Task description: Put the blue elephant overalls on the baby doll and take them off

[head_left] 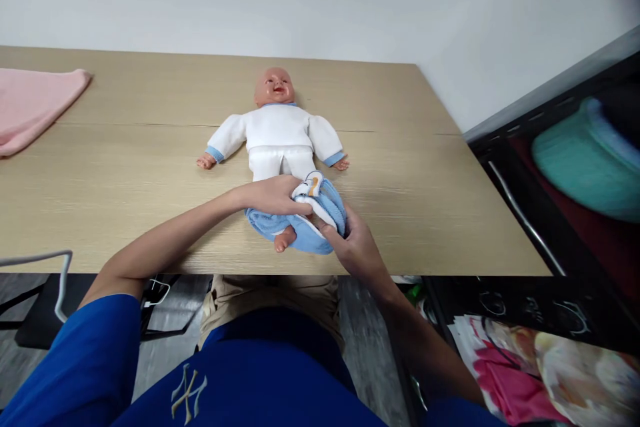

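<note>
A baby doll [280,127] lies on its back on the table, its head toward the wall. It wears a white top with light blue cuffs. Bunched around its lower legs are blue baby pants [316,244] with white edging and a small cartoon patch. One bare foot [285,239] pokes out of the cloth; the other foot is hidden. My left hand [277,195] lies across the doll's legs, fingers closed on the upper edge of the pants. At the right side, my right hand [353,240] grips the same pants, thumb inside the opening.
The wooden table [425,213] meets a white wall at the back. A folded pink cloth [37,103] lies at the far left, and a grey cable [65,280] hangs over the front edge. Black shelving with a teal bag-like item [585,153] stands on the right.
</note>
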{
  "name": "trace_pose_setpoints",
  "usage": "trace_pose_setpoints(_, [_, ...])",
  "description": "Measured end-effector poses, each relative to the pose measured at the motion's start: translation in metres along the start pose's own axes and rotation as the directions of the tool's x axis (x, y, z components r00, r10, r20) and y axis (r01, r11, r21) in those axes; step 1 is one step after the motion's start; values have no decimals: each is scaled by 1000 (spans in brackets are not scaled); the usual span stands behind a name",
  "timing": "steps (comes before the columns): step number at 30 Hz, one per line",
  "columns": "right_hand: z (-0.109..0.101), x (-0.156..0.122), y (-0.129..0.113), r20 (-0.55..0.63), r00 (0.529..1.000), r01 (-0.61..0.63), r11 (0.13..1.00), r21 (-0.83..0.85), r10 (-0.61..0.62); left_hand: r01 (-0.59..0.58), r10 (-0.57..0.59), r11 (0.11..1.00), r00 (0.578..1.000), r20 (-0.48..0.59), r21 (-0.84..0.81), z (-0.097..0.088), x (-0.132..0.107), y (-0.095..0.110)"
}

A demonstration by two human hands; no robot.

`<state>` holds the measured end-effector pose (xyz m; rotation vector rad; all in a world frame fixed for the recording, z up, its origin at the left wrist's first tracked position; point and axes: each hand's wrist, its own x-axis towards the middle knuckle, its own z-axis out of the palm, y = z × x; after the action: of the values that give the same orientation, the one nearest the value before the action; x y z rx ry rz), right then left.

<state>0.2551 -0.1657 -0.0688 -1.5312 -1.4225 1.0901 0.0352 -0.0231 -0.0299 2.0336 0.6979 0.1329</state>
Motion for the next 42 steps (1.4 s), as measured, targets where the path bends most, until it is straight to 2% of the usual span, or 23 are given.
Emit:
trace_pose_setpoints(3, [-2,-8,9,-35,998,-58,983,-173,53,53,-53,975,999,-7,214,4,-3,6])
trace_pose_setpoints(7, [-1,-11,23,-137,990,-63,931,-359,14,116,-119,884,993,-22,452,12,-5,11])
trace_pose_setpoints(11, [7,-10,33,-137,990,-11,930,-366,-42,119,-105,806,993,-57,579,20,-4,12])
trace_pose_setpoints(13, [10,-9,39,-126,990,15,943,-332,-60,149,-141,790,988,-60,595,22,-5,13])
trace_pose_setpoints(16, [12,-10,50,-130,991,-21,963,-268,-14,175,-206,801,979,-11,573,22,-7,12])
trace_pose_setpoints(19, [12,-11,61,-123,991,-74,979,-188,51,169,-207,840,978,18,515,19,-6,8])
trace_pose_setpoints(22, [14,-10,69,-65,996,-69,996,-59,66,165,-170,905,985,-22,392,16,-2,0])
trace_pose_setpoints(26, [20,-8,71,-76,993,-79,988,136,89,134,-121,972,990,-77,191,16,2,-8])
trace_pose_setpoints(31, [22,-4,73,-95,992,-62,972,225,85,66,-53,992,991,-122,108,18,2,-11])
trace_pose_setpoints(34, [22,0,80,-119,992,-6,962,274,40,41,-30,996,991,-133,78,16,4,-16])
trace_pose_setpoints(38, [26,7,88,-234,971,134,911,391,-43,-16,23,999,987,-161,49,13,7,-22])
trace_pose_setpoints(42, [28,12,88,-284,955,196,892,408,-80,-55,71,993,986,-153,106,7,6,-20])
